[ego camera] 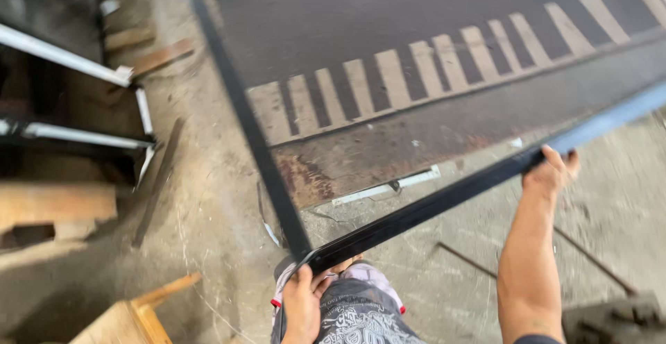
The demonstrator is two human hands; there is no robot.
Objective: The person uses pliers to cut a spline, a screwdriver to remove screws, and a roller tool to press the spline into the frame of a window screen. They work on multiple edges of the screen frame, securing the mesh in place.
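Note:
A large black metal frame (423, 208) is held up at an angle over the concrete floor. My left hand (303, 302) grips its near corner, close to my patterned shorts. My right hand (551, 172) is closed on the frame's near bar farther along to the right, my forearm stretched up to it. The frame's left bar (243, 115) runs away toward the top of the view. Through the frame I see a dark floor plate with pale stripes (416, 73).
Wooden planks and blocks (55, 205) lie at left beside white metal bars (69, 59). A wooden piece (132, 316) sits bottom left. Thin rods (590, 261) lie on the floor at right, and a dark metal object (614, 320) is bottom right.

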